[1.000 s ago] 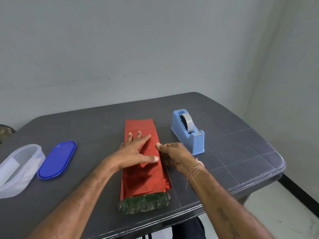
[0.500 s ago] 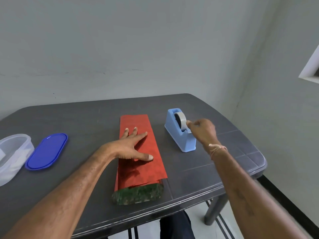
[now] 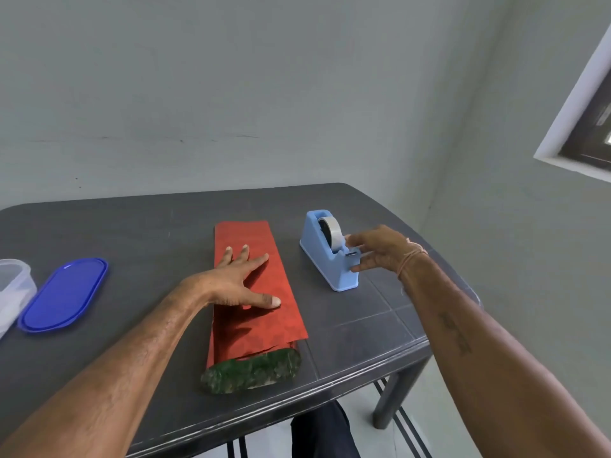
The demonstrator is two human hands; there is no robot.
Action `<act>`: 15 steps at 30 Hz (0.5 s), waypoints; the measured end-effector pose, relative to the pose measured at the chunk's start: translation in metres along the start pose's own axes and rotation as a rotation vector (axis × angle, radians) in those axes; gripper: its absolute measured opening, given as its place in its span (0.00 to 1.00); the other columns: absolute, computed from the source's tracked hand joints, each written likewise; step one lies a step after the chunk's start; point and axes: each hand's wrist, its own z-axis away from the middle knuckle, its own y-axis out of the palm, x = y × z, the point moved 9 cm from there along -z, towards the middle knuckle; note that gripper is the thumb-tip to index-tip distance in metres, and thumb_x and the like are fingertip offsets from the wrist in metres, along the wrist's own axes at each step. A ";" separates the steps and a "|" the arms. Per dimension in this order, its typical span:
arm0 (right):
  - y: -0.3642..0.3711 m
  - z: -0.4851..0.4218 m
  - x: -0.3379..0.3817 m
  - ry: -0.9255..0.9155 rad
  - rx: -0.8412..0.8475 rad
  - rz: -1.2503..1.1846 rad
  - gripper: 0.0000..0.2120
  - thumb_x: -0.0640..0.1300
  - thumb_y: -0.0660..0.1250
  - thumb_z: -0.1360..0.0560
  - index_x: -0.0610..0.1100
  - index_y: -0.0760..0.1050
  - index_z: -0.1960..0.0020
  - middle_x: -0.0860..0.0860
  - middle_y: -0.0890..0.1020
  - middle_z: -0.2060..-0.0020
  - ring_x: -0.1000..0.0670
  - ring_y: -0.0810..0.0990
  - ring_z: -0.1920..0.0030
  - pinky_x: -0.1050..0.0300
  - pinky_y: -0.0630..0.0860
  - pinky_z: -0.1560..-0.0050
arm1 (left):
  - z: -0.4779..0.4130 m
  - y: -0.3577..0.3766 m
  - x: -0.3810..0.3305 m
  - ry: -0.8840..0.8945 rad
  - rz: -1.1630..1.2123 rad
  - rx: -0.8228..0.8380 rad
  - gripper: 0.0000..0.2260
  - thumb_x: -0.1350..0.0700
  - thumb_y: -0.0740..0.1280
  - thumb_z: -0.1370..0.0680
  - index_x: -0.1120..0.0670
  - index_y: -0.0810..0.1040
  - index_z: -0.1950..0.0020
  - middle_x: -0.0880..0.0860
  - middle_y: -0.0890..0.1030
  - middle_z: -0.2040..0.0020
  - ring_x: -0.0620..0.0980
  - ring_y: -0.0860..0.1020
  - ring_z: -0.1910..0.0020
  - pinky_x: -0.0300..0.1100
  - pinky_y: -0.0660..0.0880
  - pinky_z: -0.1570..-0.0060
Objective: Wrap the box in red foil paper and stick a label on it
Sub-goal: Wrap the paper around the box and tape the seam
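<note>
Spanning most of the view, one dark tabletop carries everything. At its middle, lying lengthwise away from the person, is the one long box. A single sheet of red foil paper covers its top, while the near end shows bare green.

I judge the wrap to be roughly half done. The sheet is folded round the box but nothing visibly fastens it. The near end, at least, needs folding and taping, and no label is in sight anywhere.

Left of the box lie one blue oval lid and one clear container, which the frame edge partly cuts off. Right of the box stands one light blue tape dispenser.

Of the two hands, the left hand lies flat with fingers spread, pressing the foil onto the box. The right hand reaches with loosely straight fingers to the dispenser's cutter end, holding nothing that I can see. Smallest of all, one tape roll sits in the dispenser.
</note>
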 end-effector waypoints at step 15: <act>0.003 0.004 -0.031 -0.021 0.022 -0.354 0.07 0.39 0.71 0.22 0.39 0.77 0.45 0.39 0.79 0.36 0.39 0.82 0.40 0.38 0.83 0.43 | 0.004 0.002 -0.007 0.000 0.022 0.005 0.59 0.26 0.71 0.42 0.36 0.44 0.18 0.45 0.32 0.19 0.51 0.26 0.23 0.61 0.36 0.22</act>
